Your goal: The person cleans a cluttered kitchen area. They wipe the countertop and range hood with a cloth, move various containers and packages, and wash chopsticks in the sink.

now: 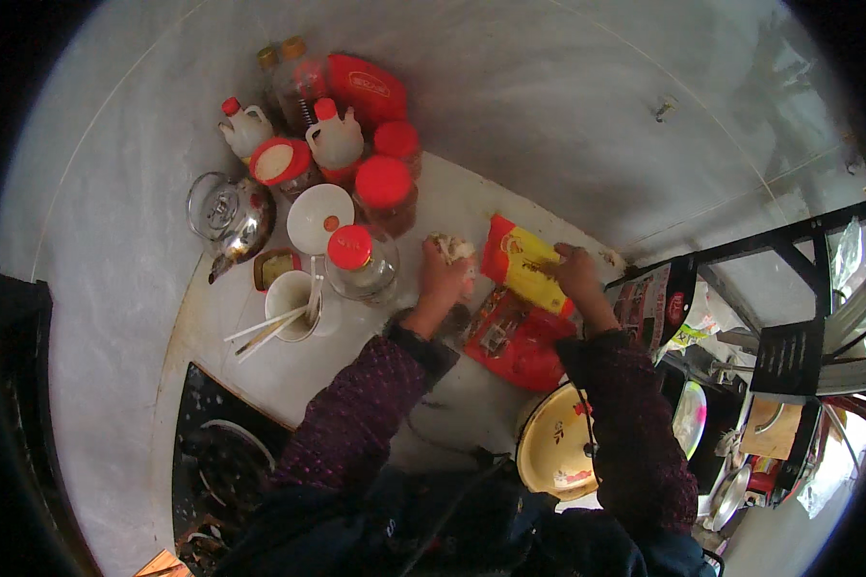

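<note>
My left hand (440,279) is closed around a crumpled whitish cloth (452,248) at the middle of the counter, just right of a glass jar with a red lid (349,247). My right hand (577,274) pinches the right edge of a yellow and red packet (524,264). That packet leans over a red bag (520,341), which lies on the counter nearer to me. The right fingertips show only in part. A dark thing near my left wrist is too unclear to name.
Red-lidded jars (385,183), white jugs (335,139) and a steel kettle (236,216) crowd the back left. A cup with chopsticks (293,303) stands in front of a white bowl (319,219). A stove (226,442) is at near left, a yellow enamel pot (553,442) at near right.
</note>
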### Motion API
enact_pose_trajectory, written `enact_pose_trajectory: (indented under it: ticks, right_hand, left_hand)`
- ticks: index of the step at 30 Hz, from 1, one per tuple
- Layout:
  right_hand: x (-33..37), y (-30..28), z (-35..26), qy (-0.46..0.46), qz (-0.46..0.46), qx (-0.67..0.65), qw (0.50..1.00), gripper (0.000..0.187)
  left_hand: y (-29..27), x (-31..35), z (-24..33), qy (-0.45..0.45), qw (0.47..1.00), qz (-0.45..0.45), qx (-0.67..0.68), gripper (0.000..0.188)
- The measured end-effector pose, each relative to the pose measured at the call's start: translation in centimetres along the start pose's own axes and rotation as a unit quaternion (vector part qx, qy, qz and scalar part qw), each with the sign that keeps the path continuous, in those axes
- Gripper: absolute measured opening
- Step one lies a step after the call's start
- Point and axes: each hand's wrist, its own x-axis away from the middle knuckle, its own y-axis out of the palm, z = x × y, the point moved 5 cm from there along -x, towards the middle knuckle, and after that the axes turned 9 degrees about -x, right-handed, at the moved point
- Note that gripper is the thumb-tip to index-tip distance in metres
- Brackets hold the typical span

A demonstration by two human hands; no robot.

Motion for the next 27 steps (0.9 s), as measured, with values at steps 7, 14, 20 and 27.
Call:
enact_pose_trajectory:
  ticks: [7,14,20,27]
  right_hand:
    - [-5.8,-3.5,-12.2,-0.259,0.106,0.061,0.958,0.021]
    - [-14.4,2.1,-21.0,-0.328,0.019,0.238,0.914,0.018]
    - [-16.4,6.0,-26.3,-0.491,0.064,0.155,0.855,0.028]
    - [-13.0,0.7,-21.7,-0.472,0.098,0.095,0.871,0.034]
  left_hand:
    - [0.2,-0.1,-0.1,-0.028,0.986,-0.022,0.162,0.055]
    - [-0.5,-1.6,-1.6,0.098,0.993,-0.001,0.061,0.058]
    - [-1.1,-1.4,-1.0,0.094,0.992,-0.027,0.074,0.052]
    - [1.5,-7.0,-0.1,0.089,0.994,0.059,0.008,0.042]
